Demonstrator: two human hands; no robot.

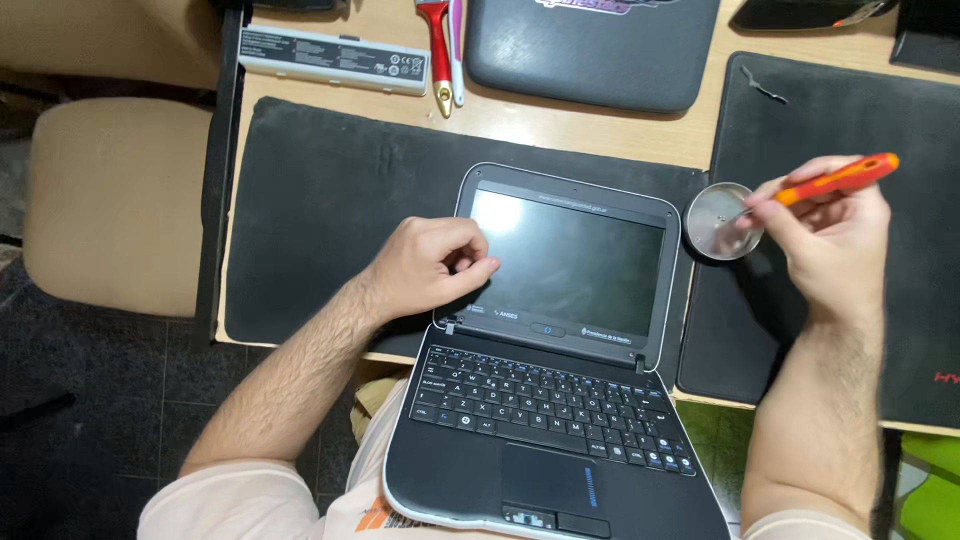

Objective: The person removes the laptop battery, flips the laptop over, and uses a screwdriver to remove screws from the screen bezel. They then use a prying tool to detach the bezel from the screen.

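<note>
The small open laptop (545,385) lies flat, its keyboard half over the person's lap and its screen half resting on a black mat (320,210) on the counter (600,135). The left hand (430,265) sits at the screen's left edge, fingers curled loosely and touching the bezel. The right hand (830,235) pinches an orange-handled screwdriver (835,180), its tip over a small round metal dish (722,220) just beside the screen.

The laptop's (560,400) front corner is cut off at the bottom edge; the screwdriver (835,180) tip blurs over the tin (712,215) at centre right.
</note>
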